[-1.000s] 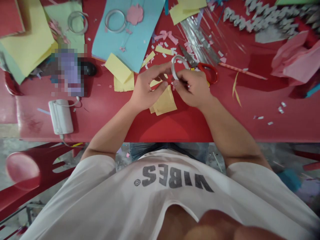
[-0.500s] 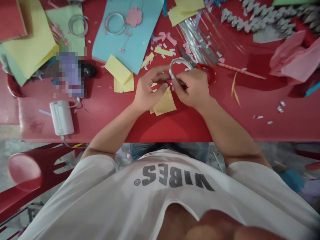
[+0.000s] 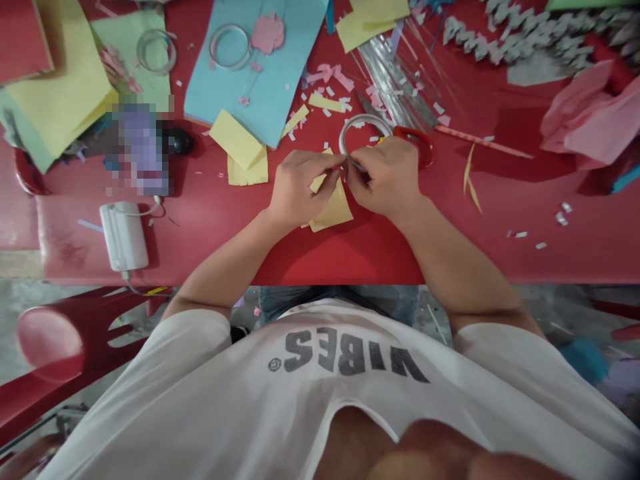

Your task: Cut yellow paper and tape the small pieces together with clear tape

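My right hand [image 3: 384, 173] is closed, thumb and fingers gripping the lower edge of a thin white roll of tape [image 3: 343, 137]. Against those fingertips, my left hand [image 3: 303, 187] is drawn into a pinch; what lies between its fingers is too small to make out. Beneath the hands, small yellow paper pieces [image 3: 334, 210] lie on the red table, partly covered by my left hand. Red-handled scissors [image 3: 425, 148] rest just beyond my right hand, their grips partly hidden by it and the roll.
Left of my hands are folded yellow papers [image 3: 239, 141], a white power bank [image 3: 124, 237] and a black mouse [image 3: 179, 141]. Blue sheets [image 3: 260, 87] carry another tape roll [image 3: 230, 48]. A pink pencil [image 3: 485, 141], clear plastic strips [image 3: 395, 73] and pink paper [image 3: 593, 117] lie rightward.
My left hand's fingers have come down off the roll's left side and closed into a pinch beside my right fingertips. The roll has shifted slightly; my right hand keeps hold of it.
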### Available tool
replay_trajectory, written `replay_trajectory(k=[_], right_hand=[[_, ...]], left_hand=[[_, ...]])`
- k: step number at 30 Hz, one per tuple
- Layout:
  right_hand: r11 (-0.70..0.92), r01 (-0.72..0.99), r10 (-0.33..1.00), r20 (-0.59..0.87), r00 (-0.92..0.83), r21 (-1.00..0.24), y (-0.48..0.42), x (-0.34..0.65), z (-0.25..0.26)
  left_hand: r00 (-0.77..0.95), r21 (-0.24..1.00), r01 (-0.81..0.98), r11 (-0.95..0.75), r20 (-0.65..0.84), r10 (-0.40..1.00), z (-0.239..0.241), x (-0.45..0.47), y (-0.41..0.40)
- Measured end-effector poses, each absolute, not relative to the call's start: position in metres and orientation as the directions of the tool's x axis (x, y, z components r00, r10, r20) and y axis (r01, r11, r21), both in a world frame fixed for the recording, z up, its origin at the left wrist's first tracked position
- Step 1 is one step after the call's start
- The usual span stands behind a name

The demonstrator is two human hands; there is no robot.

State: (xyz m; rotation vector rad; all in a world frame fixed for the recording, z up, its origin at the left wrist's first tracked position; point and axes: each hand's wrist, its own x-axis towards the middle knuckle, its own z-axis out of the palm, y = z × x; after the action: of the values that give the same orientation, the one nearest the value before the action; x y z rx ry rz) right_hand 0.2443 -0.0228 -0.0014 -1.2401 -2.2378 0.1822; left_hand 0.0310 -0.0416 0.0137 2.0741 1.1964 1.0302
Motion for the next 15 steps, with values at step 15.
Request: replay_trajectory(k=[15], right_hand=[[0.599, 0.682, 0.785, 0.475, -0.397, -0.42, -0.033, 0.231, 0.006]], left_hand=[[0.261, 0.951, 0.166, -0.262, 0.214, 0.941, 0.018, 0.034, -0.033]])
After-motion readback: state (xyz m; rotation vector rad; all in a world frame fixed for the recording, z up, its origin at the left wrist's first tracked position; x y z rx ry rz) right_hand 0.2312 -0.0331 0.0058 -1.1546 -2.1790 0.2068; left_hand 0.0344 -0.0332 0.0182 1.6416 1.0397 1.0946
